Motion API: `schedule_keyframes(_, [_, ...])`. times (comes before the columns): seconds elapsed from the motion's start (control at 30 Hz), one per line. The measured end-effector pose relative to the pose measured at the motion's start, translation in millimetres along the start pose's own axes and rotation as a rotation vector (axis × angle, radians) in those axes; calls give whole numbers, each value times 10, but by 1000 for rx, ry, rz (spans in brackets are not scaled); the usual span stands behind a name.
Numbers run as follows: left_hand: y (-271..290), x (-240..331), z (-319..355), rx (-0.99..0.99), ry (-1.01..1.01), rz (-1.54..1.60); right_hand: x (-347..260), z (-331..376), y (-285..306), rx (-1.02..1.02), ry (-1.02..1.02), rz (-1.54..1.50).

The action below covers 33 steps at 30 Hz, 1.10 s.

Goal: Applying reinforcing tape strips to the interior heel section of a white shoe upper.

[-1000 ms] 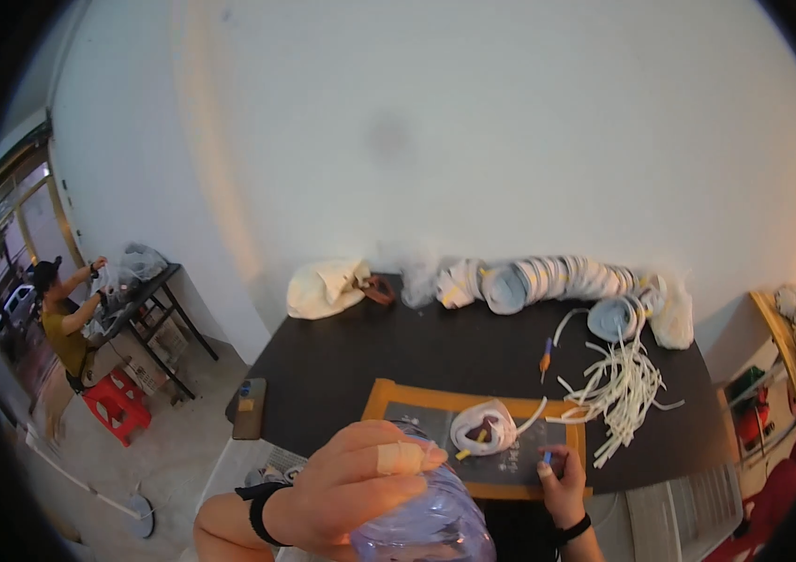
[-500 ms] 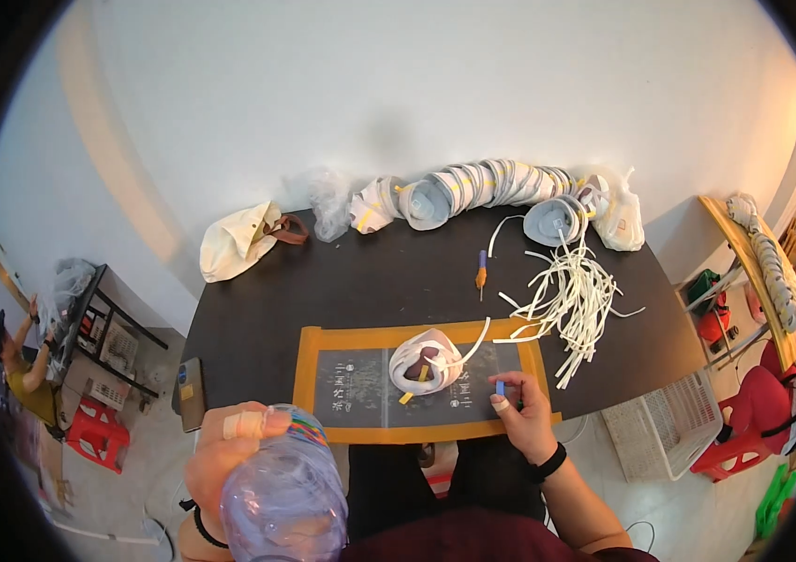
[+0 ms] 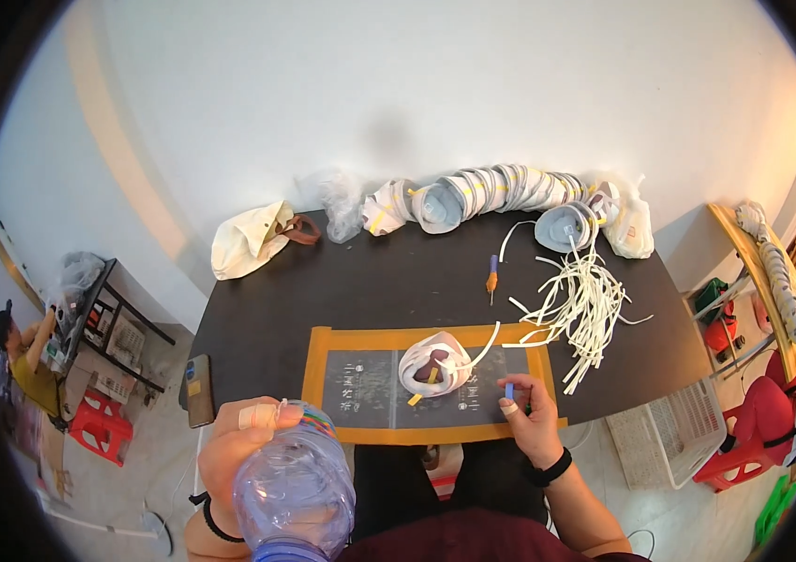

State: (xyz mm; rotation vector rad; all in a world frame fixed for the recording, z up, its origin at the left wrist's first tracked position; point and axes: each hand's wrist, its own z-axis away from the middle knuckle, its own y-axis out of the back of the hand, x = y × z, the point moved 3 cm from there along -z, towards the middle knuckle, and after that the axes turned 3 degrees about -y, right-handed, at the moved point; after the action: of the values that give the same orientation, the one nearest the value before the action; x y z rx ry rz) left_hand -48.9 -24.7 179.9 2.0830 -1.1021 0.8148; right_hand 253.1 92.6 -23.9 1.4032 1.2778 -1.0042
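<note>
Bottle [image 3: 297,482] sits in the left grip [image 3: 222,457], mostly to its right

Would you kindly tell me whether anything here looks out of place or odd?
The white strips stand out: they lie in a loose tangle at right on the table, while the pale pieces behind them are nested in a row. The left hand also has a tan wrap around one digit. I see no clear spill.

In view are one clear plastic bottle [image 3: 297,482], one blue piece [image 3: 509,391], one rolled white bundle [image 3: 459,375], one orange-bordered mat [image 3: 431,436], one blue-and-orange tool [image 3: 492,275], one phone [image 3: 199,393], one cream bag [image 3: 246,241], two red stools [image 3: 101,423].
</note>
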Motion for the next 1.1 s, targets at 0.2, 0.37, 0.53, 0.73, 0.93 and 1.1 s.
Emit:
schedule_keyframes(0.2, [18,37,-10,-237,-325,-160,71,10,13,-46,-8,12])
schedule_keyframes(0.37, [35,-29,31,-194,-416,-142,37,7,8,-63,-24,59])
schedule_keyframes(0.53, [58,13,-21,-262,-411,-131,104,2,17,13,34,6])
schedule_keyframes(0.73, [77,-21,-5,-291,-405,-101,156,0,4,-8,-25,-66])
schedule_keyframes(0.93, [74,9,-20,-331,-412,-90,109,7,0,-20,-27,-38])
schedule_keyframes(1.1, [74,11,-12,-343,-413,-74,32,18,-4,3,-25,18])
